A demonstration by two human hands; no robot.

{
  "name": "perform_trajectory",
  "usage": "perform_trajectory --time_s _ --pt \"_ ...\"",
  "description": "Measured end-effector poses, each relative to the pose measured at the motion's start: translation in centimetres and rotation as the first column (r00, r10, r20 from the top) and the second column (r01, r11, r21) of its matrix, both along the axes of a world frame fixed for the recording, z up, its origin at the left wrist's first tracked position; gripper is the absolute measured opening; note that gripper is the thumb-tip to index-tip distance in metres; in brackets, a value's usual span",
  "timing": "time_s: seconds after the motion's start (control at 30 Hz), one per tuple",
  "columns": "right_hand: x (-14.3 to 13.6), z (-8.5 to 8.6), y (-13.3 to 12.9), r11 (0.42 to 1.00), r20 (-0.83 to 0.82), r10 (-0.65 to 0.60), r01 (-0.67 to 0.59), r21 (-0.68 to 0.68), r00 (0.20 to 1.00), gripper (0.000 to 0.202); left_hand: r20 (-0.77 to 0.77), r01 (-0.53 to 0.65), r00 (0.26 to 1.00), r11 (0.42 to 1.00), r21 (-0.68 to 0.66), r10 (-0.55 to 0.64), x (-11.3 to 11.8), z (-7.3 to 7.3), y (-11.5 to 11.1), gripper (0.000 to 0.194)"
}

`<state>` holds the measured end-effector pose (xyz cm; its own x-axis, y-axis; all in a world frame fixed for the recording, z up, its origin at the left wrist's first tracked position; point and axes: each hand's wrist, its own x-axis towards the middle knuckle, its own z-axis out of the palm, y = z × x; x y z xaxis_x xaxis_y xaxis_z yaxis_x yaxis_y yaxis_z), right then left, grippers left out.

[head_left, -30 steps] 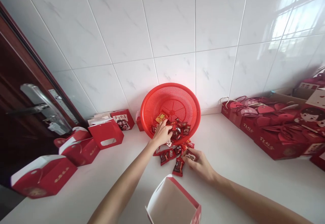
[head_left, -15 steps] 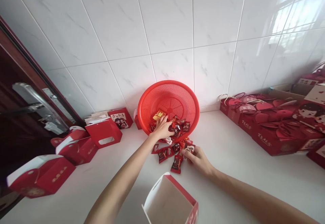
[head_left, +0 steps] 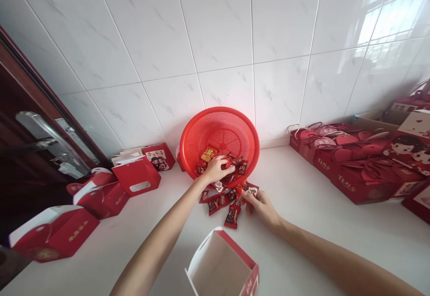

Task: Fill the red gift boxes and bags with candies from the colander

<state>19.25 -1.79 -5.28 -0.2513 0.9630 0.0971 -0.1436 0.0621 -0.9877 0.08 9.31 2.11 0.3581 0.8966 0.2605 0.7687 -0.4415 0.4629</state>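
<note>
A red plastic mesh basket (head_left: 220, 113) leans tilted against the wall, with wrapped candies in its lower part. My left hand (head_left: 215, 169) reaches over its front rim, fingers closed around a red wrapped candy (head_left: 229, 162). A yellow-and-red packet (head_left: 208, 153) lies just behind that hand. In front of the basket, my right hand (head_left: 264, 207) pinches a red candy packet with a white label (head_left: 251, 190). Several loose candies (head_left: 213, 205) lie around it on the counter, one (head_left: 232, 216) nearest me. An opened red-and-white box (head_left: 220, 264) stands below, between my forearms.
Red gift boxes (head_left: 55, 233) line the left side, near a dark door with a metal handle (head_left: 50, 139). Folded cartons (head_left: 134, 173) stand by the wall. On the right, a group of closed red boxes (head_left: 349, 175) fills the counter's back.
My left hand has shifted slightly right within the basket, its fingers now on a red candy. My right hand stays by the loose candies, its thumb moved a little over them.
</note>
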Motion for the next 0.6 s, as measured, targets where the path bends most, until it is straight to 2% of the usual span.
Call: perform_trajectory --time_s 0.13,0.3,0.5,0.6 --pt "0.0 0.3 0.0 1.0 -0.051 0.0 0.0 -0.006 0.999 0.056 0.208 0.007 0.978 1.0 0.002 -0.008 0.5 0.3 0.3 0.028" --pt "0.1 0.3 0.1 0.999 -0.083 0.032 -0.032 -0.007 0.996 0.053 0.424 0.006 0.906 1.0 -0.021 0.004 0.1 1.1 0.3 0.042" --pt "0.2 0.5 0.0 0.999 -0.107 0.023 -0.026 -0.03 0.994 0.05 0.558 -0.005 0.828 0.996 -0.091 0.055 -1.4 0.9 -0.4 0.047" --pt "0.1 0.6 0.0 0.998 -0.149 0.004 -0.013 -0.064 0.989 0.043 0.59 -0.034 0.802 0.992 -0.12 0.098 -2.3 0.6 -0.7 0.052"
